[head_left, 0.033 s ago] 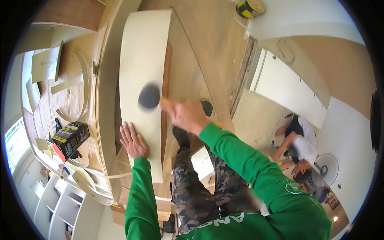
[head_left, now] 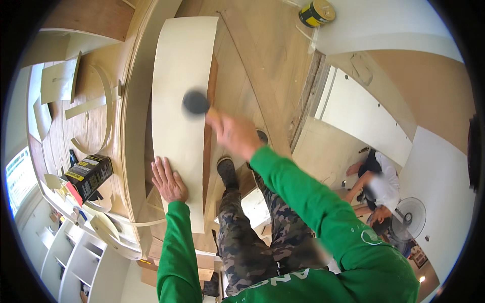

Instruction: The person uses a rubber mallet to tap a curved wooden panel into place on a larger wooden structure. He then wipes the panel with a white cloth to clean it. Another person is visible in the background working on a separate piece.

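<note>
A long, slightly curved cream panel (head_left: 178, 60) stretches away from me, with reddish-brown wood showing along its right edge. My left hand (head_left: 169, 181) lies flat on its near part, fingers spread. In my right hand (head_left: 236, 135) is a rubber mallet (head_left: 196, 102), gripped by its wooden handle. Its round black head is blurred by motion and appears over the middle of the panel; whether it touches the surface I cannot tell.
To the left, a wooden bench (head_left: 93, 118) carries a black-and-yellow can (head_left: 88, 175) and curved offcut strips. A yellow-and-black tub (head_left: 317, 13) stands at the far right on the wood floor. Another person (head_left: 381, 184) crouches at right beside a fan (head_left: 408, 219).
The mallet and my right hand have shifted slightly away from me, the mallet's head also a little to the right. My left hand stays in place on the panel.
</note>
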The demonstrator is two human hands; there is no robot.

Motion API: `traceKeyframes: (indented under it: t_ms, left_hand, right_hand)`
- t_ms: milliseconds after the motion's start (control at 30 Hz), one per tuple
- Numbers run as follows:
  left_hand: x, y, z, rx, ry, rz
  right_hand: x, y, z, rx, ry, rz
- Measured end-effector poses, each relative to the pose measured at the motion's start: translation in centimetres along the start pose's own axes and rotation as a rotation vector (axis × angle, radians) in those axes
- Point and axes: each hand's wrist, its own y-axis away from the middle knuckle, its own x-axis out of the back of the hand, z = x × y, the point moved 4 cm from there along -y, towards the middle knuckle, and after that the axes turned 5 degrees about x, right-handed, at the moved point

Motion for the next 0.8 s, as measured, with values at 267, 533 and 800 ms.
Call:
traceKeyframes:
  t_ms: [267, 533, 800]
  left_hand:
    - [-0.5, -0.3, -0.6, -0.016, -0.044, -0.056]
    - [3.7, -9.3, 6.9, 0.171, 0.242, 0.187]
    - [-0.5, -32.8, 15.4, 0.633, 0.184, 0.098]
  right_hand:
    - [9.3, -14.6, 1.6, 0.026, 0.144, 0.09]
    - [9.9, -18.3, 2.0, -0.004, 0.159, 0.036]
    - [11.2, -22.0, 1.0, 0.046, 0.15, 0.001]
